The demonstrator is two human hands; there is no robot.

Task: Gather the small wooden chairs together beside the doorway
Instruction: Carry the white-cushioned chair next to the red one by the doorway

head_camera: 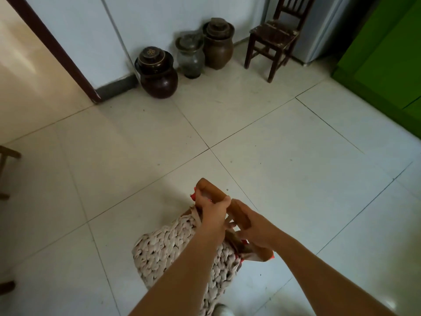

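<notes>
Woven-seat chair (159, 254) sits low in the middle foreground over the tiled floor (296, 156), held by its brown top rail with both hands. The left hand (213, 213) has its fingers (200, 197) curled over the far end of the rail. The right hand (254, 230) holds the nearer end, thumb along the top and fingers tucked underneath.

A second, dark chair (271, 35) stands upright well apart, at the far wall just beside a pale appliance (323, 30) and near a green cabinet (387, 53).

Between that chair and the door frame (52, 49), three lidded jars line the wall: a dark glazed crock (158, 76) nearest the frame, a glass jar (190, 58) in the middle, and a brown clay crock (217, 46). All the lids are on. What the two crocks hold cannot be told, and the glass one looks murky inside.
</notes>
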